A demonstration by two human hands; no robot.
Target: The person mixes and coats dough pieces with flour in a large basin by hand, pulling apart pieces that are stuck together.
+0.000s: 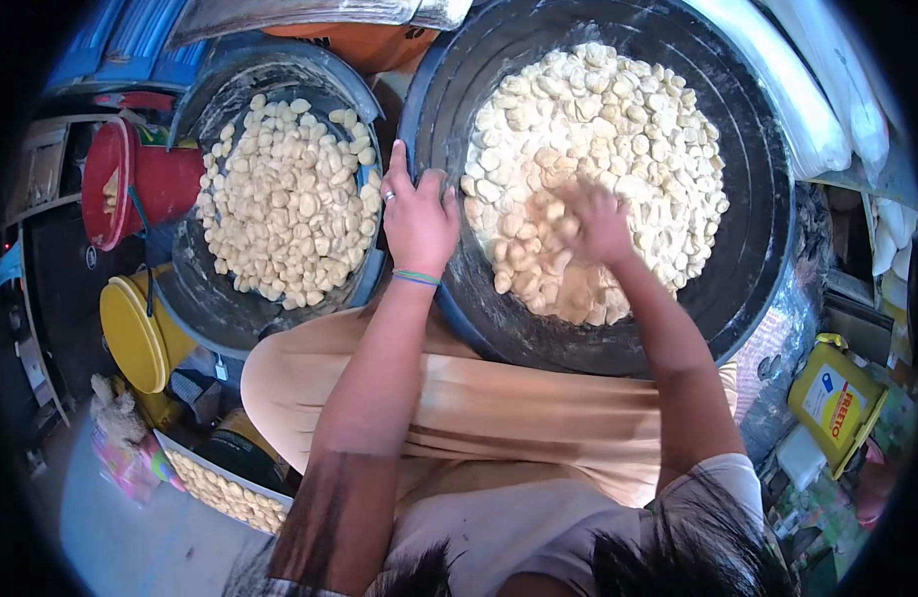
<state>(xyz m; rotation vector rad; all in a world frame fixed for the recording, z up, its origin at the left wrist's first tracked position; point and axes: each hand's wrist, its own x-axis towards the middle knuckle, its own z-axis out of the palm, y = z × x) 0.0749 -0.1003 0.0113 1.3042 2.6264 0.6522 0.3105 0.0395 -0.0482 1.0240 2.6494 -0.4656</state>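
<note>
Shirt (499, 517): pale, at the bottom of the view, dark strands of hair hanging in front
Trousers (539, 398): tan, legs folded just below the two tubs
Left hand (419, 229): over the left rim of the large tub (762, 199), index finger straight, thumb toward the inside, ring on one finger; cannot tell how firmly closed on the rim
Wristband (417, 277): green and blue, around the left wrist
Right hand (593, 224): blurred, down at the pale pieces (638, 119) near the middle of the large tub; cannot tell whether fingers wide, narrow or holding any piece
Pale pieces: small, rounded, spread thickly over the floor of the large tub, browner just beside the right hand
Small tub (202, 298): blue-grey, left of the large tub, with a heap of similar pieces (290, 209) inside
Yellow bucket (136, 333): tilted, left of the small tub
Yellow container (837, 403): far right, labelled FREETO
Red bucket (106, 189): tipped sideways, beyond the yellow bucket, beside the small tub
White bags (777, 90): beyond the large tub, upper right
Orange object (374, 45): behind the tubs, dark lettering, partly hidden
</note>
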